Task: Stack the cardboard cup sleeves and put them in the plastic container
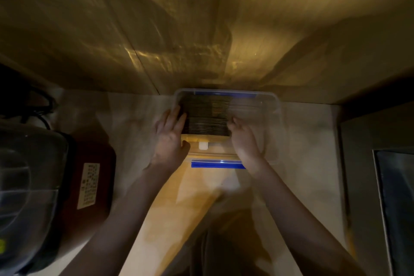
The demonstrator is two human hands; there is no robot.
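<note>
Sleeves: I see the stack of cardboard cup sleeves standing on edge inside the plastic container, filling its left and middle part.
Container: clear, with blue clips near and far, on the pale surface against the wall.
Left hand: my left hand lies flat, fingers apart, pressed against the stack's left end.
Right hand: my right hand is blurred, fingers extended at the stack's right end; actual contact I cannot tell.
Left side: a dark red appliance with a label.
</note>
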